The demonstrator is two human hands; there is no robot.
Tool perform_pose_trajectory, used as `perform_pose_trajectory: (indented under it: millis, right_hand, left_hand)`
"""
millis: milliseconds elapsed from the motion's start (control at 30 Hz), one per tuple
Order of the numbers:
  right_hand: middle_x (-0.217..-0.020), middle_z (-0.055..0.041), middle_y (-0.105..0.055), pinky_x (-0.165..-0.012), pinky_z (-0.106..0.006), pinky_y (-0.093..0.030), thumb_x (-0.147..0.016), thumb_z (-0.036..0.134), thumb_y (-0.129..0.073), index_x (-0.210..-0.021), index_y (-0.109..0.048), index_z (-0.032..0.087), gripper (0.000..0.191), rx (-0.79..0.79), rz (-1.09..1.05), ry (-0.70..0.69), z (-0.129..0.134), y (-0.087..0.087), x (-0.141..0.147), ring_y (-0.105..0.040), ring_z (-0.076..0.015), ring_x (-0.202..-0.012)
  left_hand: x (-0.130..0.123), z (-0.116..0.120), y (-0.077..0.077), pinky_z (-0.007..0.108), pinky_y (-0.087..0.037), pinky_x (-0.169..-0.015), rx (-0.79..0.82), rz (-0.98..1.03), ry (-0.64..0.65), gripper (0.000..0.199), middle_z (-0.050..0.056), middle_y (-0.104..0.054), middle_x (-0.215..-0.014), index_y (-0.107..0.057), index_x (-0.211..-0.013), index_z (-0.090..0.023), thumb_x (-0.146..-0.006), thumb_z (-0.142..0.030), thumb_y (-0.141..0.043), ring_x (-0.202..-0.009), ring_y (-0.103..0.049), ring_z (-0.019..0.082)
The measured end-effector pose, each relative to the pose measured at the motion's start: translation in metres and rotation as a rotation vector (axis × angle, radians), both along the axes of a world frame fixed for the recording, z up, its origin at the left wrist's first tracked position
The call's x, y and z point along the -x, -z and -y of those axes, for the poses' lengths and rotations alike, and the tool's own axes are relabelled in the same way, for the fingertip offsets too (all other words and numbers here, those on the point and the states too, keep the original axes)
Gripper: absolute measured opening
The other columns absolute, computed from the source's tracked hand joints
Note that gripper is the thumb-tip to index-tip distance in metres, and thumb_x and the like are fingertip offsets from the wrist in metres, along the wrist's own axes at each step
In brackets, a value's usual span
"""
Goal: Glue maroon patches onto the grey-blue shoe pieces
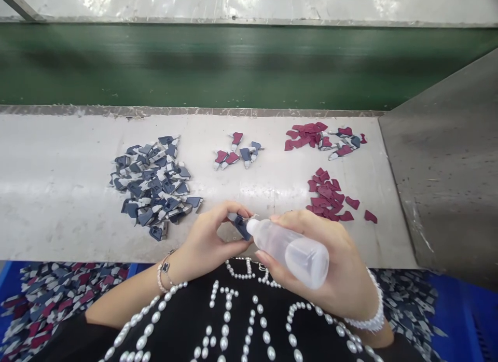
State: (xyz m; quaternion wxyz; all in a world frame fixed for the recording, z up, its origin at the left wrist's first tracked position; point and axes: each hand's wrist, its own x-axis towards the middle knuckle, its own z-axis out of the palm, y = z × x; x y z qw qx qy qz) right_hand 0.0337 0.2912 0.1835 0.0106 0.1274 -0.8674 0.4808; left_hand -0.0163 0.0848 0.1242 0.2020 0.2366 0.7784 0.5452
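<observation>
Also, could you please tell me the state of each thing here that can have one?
left hand: pinching the navy cut piece
navy cut piece: held, tilted, touching the left hand's fingers
right hand: gripping the squeeze bottle
squeeze bottle: tilted, tip at the piece, seems to hold clear liquid
navy pieces: loose heap
burgundy pieces: loose heap

Smooth translucent plastic squeeze bottle

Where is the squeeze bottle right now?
In the head view, the squeeze bottle sits in the right hand, low and near the middle, its tip beside the blue piece held in the left hand.
</observation>
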Motion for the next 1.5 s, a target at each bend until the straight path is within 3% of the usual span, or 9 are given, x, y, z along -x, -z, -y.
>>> perform_pose_trajectory:
  millis: [300, 600, 800, 1033, 1233, 1500]
  right_hand:
    - [-0.081, 0.0036, -0.068, -0.061, -0.025, -0.051, -0.085, 0.025, -0.074, -0.099, -0.058, 0.024, 0.022, 0.019, 0.02, 0.016, 0.0006, -0.0014, -0.0003, -0.066, -0.0121, -0.065]
    - [-0.08, 0.0052, -0.066, -0.063, -0.02, -0.049, -0.084, 0.023, -0.075, -0.094, -0.055, 0.022, 0.022, 0.021, -0.014, -0.018, -0.0004, -0.0034, 0.0008, -0.064, -0.0082, -0.067]
    - [-0.085, 0.0062, -0.067, -0.065, -0.019, -0.049, -0.084, 0.024, -0.075, -0.104, -0.057, 0.024, 0.027, 0.014, -0.005, 0.01, 0.0009, -0.0034, 0.0004, -0.065, -0.0076, -0.071]
    - [-0.082, 0.0061, -0.066, -0.066, -0.02, -0.049, -0.085, 0.024, -0.075, -0.097, -0.054, 0.023, 0.024, 0.015, -0.018, -0.037, 0.0006, -0.0038, 0.0005, -0.065, -0.0082, -0.07]
    - [-0.087, 0.0055, -0.068, -0.067, -0.019, -0.05, -0.085, 0.024, -0.076, -0.108, -0.056, 0.024, 0.03, 0.007, -0.021, 0.009, 0.0006, -0.0039, -0.0008, -0.066, -0.0084, -0.073]
    - [-0.082, 0.0018, -0.068, -0.06, -0.023, -0.05, -0.087, 0.027, -0.072, -0.084, -0.048, 0.022, 0.025, -0.018, -0.008, -0.081, -0.0018, -0.0038, -0.0018, -0.066, -0.0106, -0.067]
  left_hand:
    - [0.0016, -0.0013, -0.0009, 0.032, -0.055, -0.088, 0.006, -0.009, 0.001, 0.036, 0.003, -0.071, -0.105, -0.059, -0.106, -0.023, -0.077, -0.012, -0.076, -0.098, -0.069, 0.02]
    - [0.001, -0.0015, -0.0038, 0.027, -0.055, -0.088, 0.013, -0.028, 0.001, 0.042, -0.001, -0.071, -0.106, -0.058, -0.108, -0.025, -0.074, -0.006, -0.076, -0.099, -0.069, 0.016]
    - [0.0017, -0.0009, -0.0051, 0.026, -0.056, -0.085, 0.009, -0.052, -0.001, 0.04, -0.001, -0.071, -0.105, -0.058, -0.108, -0.025, -0.076, -0.008, -0.076, -0.098, -0.07, 0.015]
    - [0.0017, -0.0011, -0.005, 0.024, -0.056, -0.086, 0.013, -0.066, 0.012, 0.042, -0.002, -0.071, -0.105, -0.058, -0.109, -0.025, -0.075, -0.007, -0.076, -0.098, -0.069, 0.014]
    - [0.0025, -0.001, -0.0063, 0.023, -0.057, -0.083, 0.03, -0.089, 0.017, 0.039, -0.001, -0.071, -0.104, -0.058, -0.109, -0.025, -0.077, -0.01, -0.076, -0.094, -0.07, 0.014]
    - [0.002, -0.0012, -0.0035, 0.023, -0.056, -0.088, 0.035, -0.092, 0.008, 0.045, -0.002, -0.071, -0.107, -0.058, -0.109, -0.025, -0.074, -0.005, -0.076, -0.1, -0.069, 0.014]
